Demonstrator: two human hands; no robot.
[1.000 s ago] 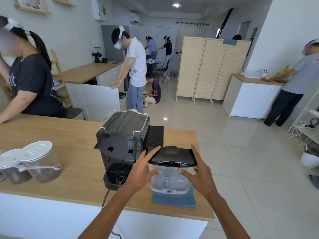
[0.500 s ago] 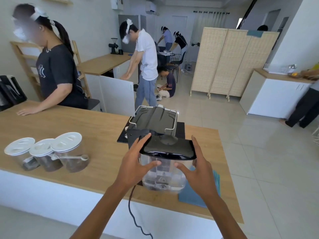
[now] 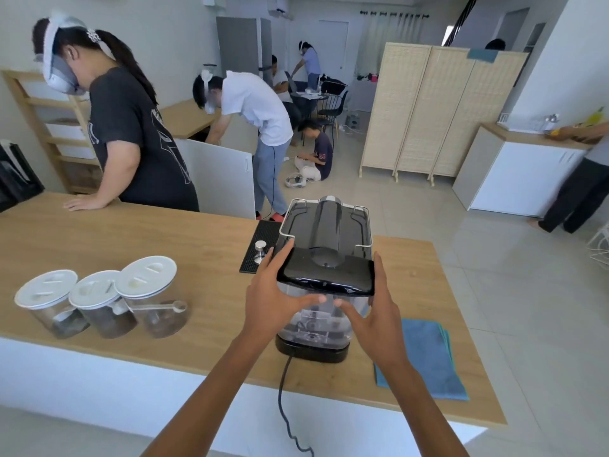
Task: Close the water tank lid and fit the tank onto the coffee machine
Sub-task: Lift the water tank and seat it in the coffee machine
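The clear water tank (image 3: 318, 324) has a glossy black lid (image 3: 326, 275) lying flat and closed on top. It stands at the near side of the black coffee machine (image 3: 326, 222), its bottom at the machine's black base (image 3: 313, 352). My left hand (image 3: 273, 291) grips the tank's left side, thumb across the front. My right hand (image 3: 372, 311) grips its right side. Whether the tank sits fully on the base I cannot tell.
Three lidded jars (image 3: 99, 298) of coffee stand on the wooden counter (image 3: 131, 239) to the left. A black mat with a tamper (image 3: 260, 249) lies left of the machine. A blue cloth (image 3: 428, 354) lies to the right. A power cord (image 3: 283, 394) hangs off the near edge. A person (image 3: 131, 136) leans on the far side.
I lifted the tank off the blue cloth, carried it left and brought it down against the near side of the machine. The view shifted as my head moved.
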